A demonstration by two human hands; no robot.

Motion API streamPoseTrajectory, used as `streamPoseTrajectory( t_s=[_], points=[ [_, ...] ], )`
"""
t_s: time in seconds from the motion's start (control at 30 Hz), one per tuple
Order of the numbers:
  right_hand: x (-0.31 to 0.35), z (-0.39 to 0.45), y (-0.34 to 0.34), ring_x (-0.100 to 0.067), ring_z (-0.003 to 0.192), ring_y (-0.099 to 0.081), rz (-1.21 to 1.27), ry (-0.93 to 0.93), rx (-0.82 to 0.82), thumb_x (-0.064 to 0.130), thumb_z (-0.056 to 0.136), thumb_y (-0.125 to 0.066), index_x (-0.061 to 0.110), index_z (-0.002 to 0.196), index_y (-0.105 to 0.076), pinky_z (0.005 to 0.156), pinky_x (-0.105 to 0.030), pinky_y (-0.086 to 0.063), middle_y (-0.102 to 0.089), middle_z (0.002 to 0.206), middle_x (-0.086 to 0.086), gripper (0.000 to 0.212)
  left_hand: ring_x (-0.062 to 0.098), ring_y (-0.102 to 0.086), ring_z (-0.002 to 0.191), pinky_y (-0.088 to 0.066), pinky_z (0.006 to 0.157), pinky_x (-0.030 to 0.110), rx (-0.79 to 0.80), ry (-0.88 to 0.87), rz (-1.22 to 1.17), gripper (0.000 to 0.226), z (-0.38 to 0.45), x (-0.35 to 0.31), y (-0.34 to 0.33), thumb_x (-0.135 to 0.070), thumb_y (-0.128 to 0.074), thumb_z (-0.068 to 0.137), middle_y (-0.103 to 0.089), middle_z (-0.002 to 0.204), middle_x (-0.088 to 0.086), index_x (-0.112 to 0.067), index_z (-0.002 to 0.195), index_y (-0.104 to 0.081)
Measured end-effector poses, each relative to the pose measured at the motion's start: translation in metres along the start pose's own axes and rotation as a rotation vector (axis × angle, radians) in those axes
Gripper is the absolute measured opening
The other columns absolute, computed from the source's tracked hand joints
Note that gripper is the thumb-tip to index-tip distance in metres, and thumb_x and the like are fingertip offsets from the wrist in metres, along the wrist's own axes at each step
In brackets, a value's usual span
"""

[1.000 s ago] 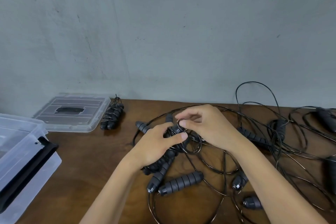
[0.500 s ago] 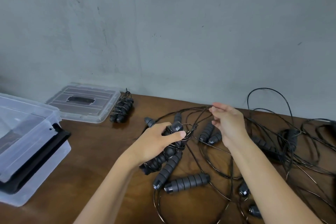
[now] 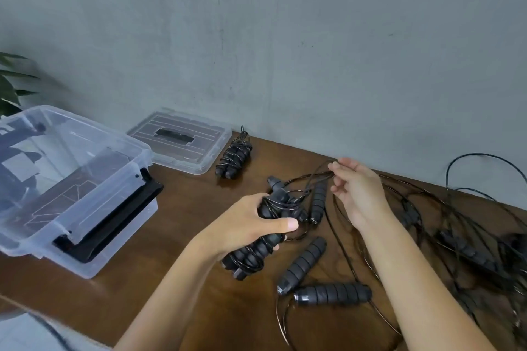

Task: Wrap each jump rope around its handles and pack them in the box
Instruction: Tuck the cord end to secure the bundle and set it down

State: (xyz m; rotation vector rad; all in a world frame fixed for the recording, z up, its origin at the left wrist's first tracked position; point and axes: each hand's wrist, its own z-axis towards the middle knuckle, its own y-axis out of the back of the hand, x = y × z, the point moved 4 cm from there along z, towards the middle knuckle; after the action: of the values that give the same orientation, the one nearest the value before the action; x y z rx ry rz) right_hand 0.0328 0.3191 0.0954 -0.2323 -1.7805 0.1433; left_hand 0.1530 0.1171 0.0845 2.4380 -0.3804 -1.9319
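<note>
Left hand (image 3: 251, 225), fingers curled around the wrapped handles (image 3: 265, 236); right hand (image 3: 358, 194) fingers (image 3: 338, 165) pinching the cord (image 3: 310, 177) just beyond them.

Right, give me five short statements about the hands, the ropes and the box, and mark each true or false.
1. The left hand grips a pair of handles with cord wound round them. True.
2. The right hand rests flat on the table. False: it is raised, pinching a loop of cord.
3. The clear box has its lid on. False: the lid lies apart, by the wall.
4. A wrapped rope lies on the table beside the lid. True.
5. The wrapped rope is inside the box. False: it is on the table.
</note>
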Motion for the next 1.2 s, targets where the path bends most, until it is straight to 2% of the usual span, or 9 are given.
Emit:
streamPoseTrajectory(
  t_s=[0.1,0.23,0.37,0.53,0.63,0.8,0.9,1.07,1.2],
  points=[
    [-0.008,0.001,-0.029,-0.011,0.071,-0.061,-0.093,-0.013,0.167,0.004,0.094,-0.067,0.013,0.114,-0.068,0.072,-0.029,-0.054,-0.077,0.103,-0.006,0.021,0.027,-0.078,0.097,-0.061,0.094,0.049,-0.093,0.077,-0.008,0.063,-0.005,0.021,0.034,-0.054,-0.088,0.077,-0.076,0.112,0.005,-0.022,0.122,-0.055],
    [-0.032,-0.004,-0.074,-0.016,0.089,-0.068,-0.167,-0.061,0.244,0.010,0.097,-0.067,0.014,0.120,-0.069,0.081,-0.031,-0.059,-0.073,0.115,-0.006,0.023,0.012,-0.072,0.100,-0.059,0.090,0.032,-0.261,0.098,0.043,0.041,-0.008,0.045,0.074,-0.051,-0.075,0.091,-0.071,0.116,-0.003,-0.025,0.117,-0.057],
    [-0.060,-0.006,-0.100,-0.021,0.100,-0.070,-0.212,-0.113,0.247,0.014,0.100,-0.063,0.017,0.118,-0.070,0.079,-0.031,-0.057,-0.072,0.117,-0.005,0.020,0.021,-0.073,0.096,-0.059,0.092,0.044,-0.409,0.181,0.054,0.034,-0.009,0.076,0.111,-0.050,-0.069,0.097,-0.073,0.108,0.003,-0.025,0.115,-0.055],
    [-0.085,-0.010,-0.105,-0.024,0.099,-0.071,-0.242,-0.150,0.188,0.012,0.103,-0.057,0.014,0.116,-0.071,0.082,-0.034,-0.057,-0.076,0.112,-0.004,0.019,0.016,-0.068,0.100,-0.054,0.098,0.042,-0.410,0.282,0.171,0.035,-0.008,0.109,0.131,-0.055,-0.061,0.100,-0.070,0.109,-0.002,-0.025,0.116,-0.055],
    [-0.095,-0.013,-0.105,-0.024,0.098,-0.071,-0.253,-0.155,0.145,0.011,0.104,-0.057,0.014,0.114,-0.072,0.084,-0.035,-0.058,-0.077,0.109,-0.004,0.019,0.018,-0.065,0.100,-0.053,0.093,0.040,-0.422,0.328,0.232,0.039,-0.005,0.122,0.135,-0.054,-0.059,0.101,-0.067,0.109,0.001,-0.019,0.116,-0.053],
    [-0.107,-0.019,-0.105,-0.025,0.096,-0.072,-0.293,-0.156,0.092,0.011,0.104,-0.056,0.015,0.112,-0.073,0.080,-0.032,-0.059,-0.078,0.104,-0.003,0.019,0.022,-0.055,0.102,-0.049,0.096,0.040,-0.449,0.353,0.465,0.043,-0.001,0.121,0.141,-0.060,-0.054,0.101,-0.052,0.106,-0.004,-0.018,0.113,-0.056],
    [-0.113,-0.022,-0.102,-0.024,0.095,-0.073,-0.321,-0.141,0.064,0.009,0.105,-0.054,0.015,0.111,-0.074,0.078,-0.031,-0.060,-0.079,0.101,-0.001,0.022,0.025,-0.055,0.115,-0.045,0.100,0.037,-0.430,0.360,0.558,0.052,0.002,0.118,0.139,-0.059,-0.051,0.103,-0.055,0.125,0.004,-0.013,0.126,-0.057],
    [-0.109,-0.025,-0.087,-0.018,0.082,-0.072,-0.373,-0.063,-0.010,0.008,0.105,-0.052,0.015,0.108,-0.075,0.080,-0.032,-0.061,-0.079,0.097,-0.001,0.024,0.027,-0.043,0.143,-0.038,0.115,0.037,-0.482,0.291,0.725,0.065,0.000,0.099,0.130,-0.058,-0.047,0.104,-0.046,0.152,0.008,-0.012,0.150,-0.046],
    [-0.094,-0.017,-0.060,-0.018,0.079,-0.070,-0.374,0.018,-0.153,0.006,0.105,-0.050,0.014,0.106,-0.074,0.077,-0.032,-0.059,-0.078,0.096,-0.005,0.025,0.027,-0.034,0.148,-0.032,0.120,0.041,-0.530,0.094,0.847,0.060,0.008,0.076,0.108,-0.056,-0.046,0.106,-0.041,0.158,0.005,-0.017,0.150,-0.048]
  ],
)
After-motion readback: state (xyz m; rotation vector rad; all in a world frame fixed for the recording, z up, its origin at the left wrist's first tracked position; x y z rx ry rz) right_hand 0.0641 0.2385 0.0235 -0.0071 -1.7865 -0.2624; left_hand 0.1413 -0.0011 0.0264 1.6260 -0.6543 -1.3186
